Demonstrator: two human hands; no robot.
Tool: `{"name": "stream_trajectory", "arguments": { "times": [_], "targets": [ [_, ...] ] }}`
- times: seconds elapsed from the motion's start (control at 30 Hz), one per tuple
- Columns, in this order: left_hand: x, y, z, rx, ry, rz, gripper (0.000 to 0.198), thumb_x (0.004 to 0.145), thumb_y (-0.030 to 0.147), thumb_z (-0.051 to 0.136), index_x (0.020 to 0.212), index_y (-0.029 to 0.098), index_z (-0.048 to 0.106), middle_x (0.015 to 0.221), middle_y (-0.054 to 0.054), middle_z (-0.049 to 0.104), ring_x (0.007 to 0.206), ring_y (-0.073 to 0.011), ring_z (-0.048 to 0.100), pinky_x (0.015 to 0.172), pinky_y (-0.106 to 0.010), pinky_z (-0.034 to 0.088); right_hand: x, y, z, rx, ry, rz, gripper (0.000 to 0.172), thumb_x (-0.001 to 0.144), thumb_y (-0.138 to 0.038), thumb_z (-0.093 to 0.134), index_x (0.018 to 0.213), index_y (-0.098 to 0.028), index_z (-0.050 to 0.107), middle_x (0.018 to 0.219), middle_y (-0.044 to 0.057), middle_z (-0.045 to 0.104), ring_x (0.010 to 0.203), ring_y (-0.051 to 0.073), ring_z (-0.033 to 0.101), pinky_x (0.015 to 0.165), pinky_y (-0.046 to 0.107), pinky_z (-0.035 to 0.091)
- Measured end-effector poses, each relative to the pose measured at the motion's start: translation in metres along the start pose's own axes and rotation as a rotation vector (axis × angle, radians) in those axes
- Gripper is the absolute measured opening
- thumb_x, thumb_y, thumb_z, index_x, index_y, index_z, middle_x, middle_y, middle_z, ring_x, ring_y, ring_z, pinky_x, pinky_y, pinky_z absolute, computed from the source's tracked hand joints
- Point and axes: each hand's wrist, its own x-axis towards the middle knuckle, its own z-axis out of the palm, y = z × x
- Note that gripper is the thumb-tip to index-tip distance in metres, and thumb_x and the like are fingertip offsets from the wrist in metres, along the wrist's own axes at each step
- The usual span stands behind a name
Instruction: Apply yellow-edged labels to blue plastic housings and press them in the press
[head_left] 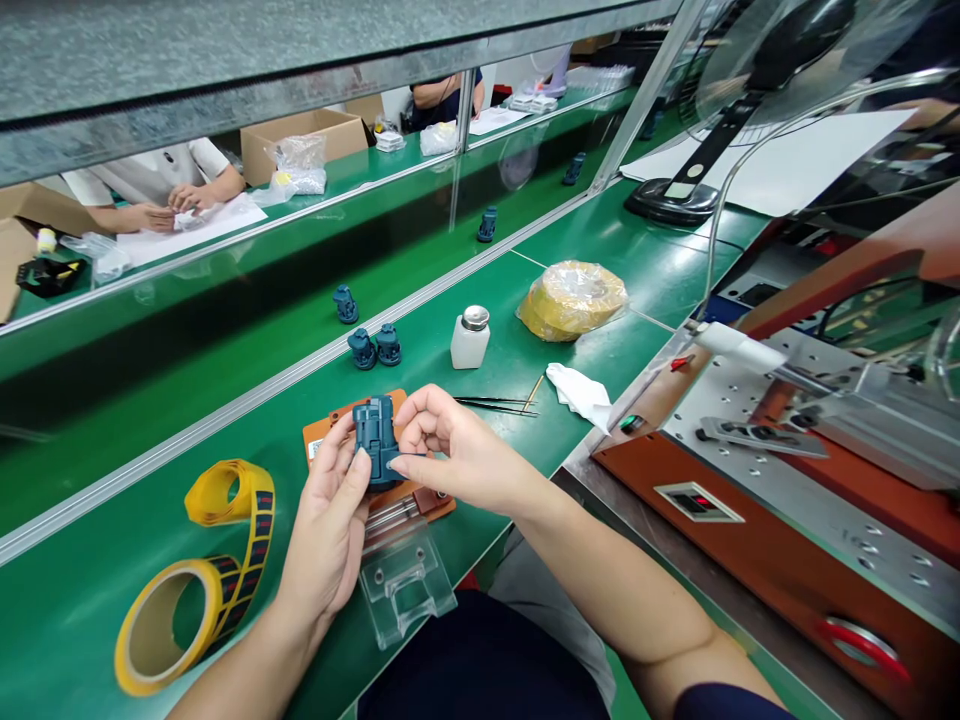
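My left hand is wrapped round a dark blue moulded plastic part, thumb across its front. On the part's right side, my right hand has its thumb at the lower edge and its other fingers curled; whether something small is pinched there is hidden. Beneath the part lies an orange fixture with metal rods and a clear plastic plate at its near end. A yellow roll of dark labels lies left of my left hand, its strip curling up to a loose coil.
Two similar blue parts stand beyond the fixture; others sit along the green belt. Rightward are a white pump bottle, wrapped yellow tape, tweezers and a white cloth. An orange press machine borders the right. People work across.
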Motion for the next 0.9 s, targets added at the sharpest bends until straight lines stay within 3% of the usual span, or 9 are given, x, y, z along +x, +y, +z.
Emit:
{"name": "stream_trajectory", "arguments": {
  "times": [0.27, 0.43, 0.6, 0.67, 0.8, 0.9],
  "targets": [
    [-0.002, -0.001, 0.000, 0.005, -0.011, 0.021, 0.048, 0.090, 0.038, 0.073, 0.136, 0.035, 0.060, 0.146, -0.004, 0.059, 0.142, -0.0264, 0.048, 0.120, -0.040, 0.038, 0.000, -0.001, 0.000, -0.021, 0.011, -0.001, 0.035, 0.079, -0.027, 0.077, 0.098, -0.023, 0.048, 0.077, -0.005, 0.056, 0.071, 0.012, 0.053, 0.068, 0.028, 0.045],
    [0.000, -0.004, -0.002, 0.069, -0.038, 0.078, 0.063, 0.081, 0.027, 0.083, 0.138, 0.034, 0.057, 0.147, -0.005, 0.059, 0.141, -0.0276, 0.049, 0.115, -0.038, 0.045, 0.000, -0.001, 0.001, -0.059, 0.001, -0.013, 0.032, 0.079, -0.021, 0.072, 0.100, -0.023, 0.047, 0.076, -0.006, 0.056, 0.070, 0.011, 0.054, 0.067, 0.027, 0.045],
    [0.004, -0.012, -0.003, 0.044, 0.021, 0.094, 0.061, 0.080, 0.029, 0.084, 0.136, 0.032, 0.061, 0.146, -0.005, 0.060, 0.140, -0.0285, 0.050, 0.119, -0.042, 0.039, -0.004, -0.008, 0.003, -0.199, 0.017, -0.040, 0.032, 0.083, -0.022, 0.068, 0.106, -0.023, 0.045, 0.075, -0.006, 0.060, 0.067, 0.012, 0.058, 0.066, 0.027, 0.048],
    [0.006, -0.014, -0.003, 0.029, 0.057, 0.097, 0.062, 0.078, 0.030, 0.085, 0.136, 0.031, 0.062, 0.144, -0.005, 0.062, 0.140, -0.0290, 0.051, 0.120, -0.044, 0.039, -0.006, -0.012, 0.000, -0.350, 0.100, -0.082, 0.032, 0.087, -0.025, 0.067, 0.110, -0.024, 0.046, 0.076, -0.005, 0.063, 0.069, 0.014, 0.060, 0.068, 0.029, 0.049],
    [0.008, -0.009, -0.004, -0.015, 0.136, 0.115, 0.067, 0.077, 0.031, 0.086, 0.138, 0.031, 0.059, 0.143, -0.006, 0.062, 0.139, -0.0290, 0.052, 0.117, -0.044, 0.042, -0.009, -0.008, -0.010, -0.550, 0.421, -0.227, 0.028, 0.091, -0.037, 0.067, 0.111, -0.023, 0.053, 0.094, 0.004, 0.065, 0.088, 0.020, 0.063, 0.083, 0.037, 0.051],
    [0.008, -0.002, -0.004, -0.083, 0.067, 0.112, 0.063, 0.080, 0.031, 0.083, 0.138, 0.030, 0.059, 0.143, -0.008, 0.062, 0.135, -0.0295, 0.056, 0.112, -0.043, 0.048, -0.008, 0.007, -0.010, -0.386, 0.372, -0.284, 0.019, 0.091, -0.037, 0.068, 0.103, -0.023, 0.061, 0.110, 0.007, 0.059, 0.108, 0.023, 0.060, 0.096, 0.040, 0.050]
  ]
}}
